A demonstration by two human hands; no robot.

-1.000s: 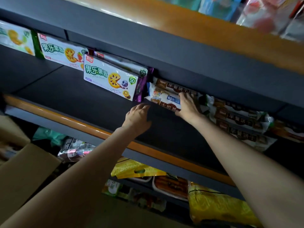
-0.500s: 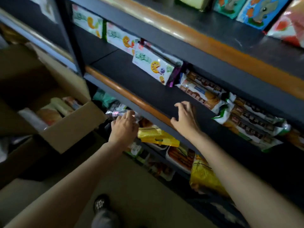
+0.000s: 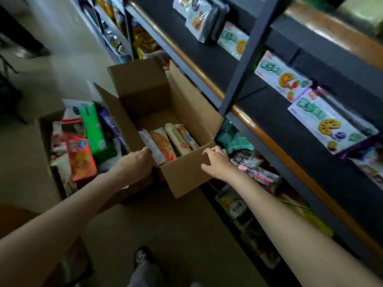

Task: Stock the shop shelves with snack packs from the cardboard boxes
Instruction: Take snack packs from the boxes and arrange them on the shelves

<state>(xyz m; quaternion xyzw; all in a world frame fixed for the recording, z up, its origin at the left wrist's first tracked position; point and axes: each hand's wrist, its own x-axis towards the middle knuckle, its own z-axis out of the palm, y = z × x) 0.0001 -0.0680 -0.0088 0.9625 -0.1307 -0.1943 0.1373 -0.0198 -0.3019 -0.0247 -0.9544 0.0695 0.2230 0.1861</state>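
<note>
Snack packs (image 3: pixel 165 141) stand in the cardboard box (image 3: pixel 182 175), frame centre; left hand (image 3: pixel 134 162) curled, grip hidden; right hand (image 3: pixel 217 162) spread, empty.

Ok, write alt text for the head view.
Both bare hands reach into an open cardboard box of snack packs on the floor: left hand inside, right hand at its rim. Dark shop shelves stand alongside.
</note>
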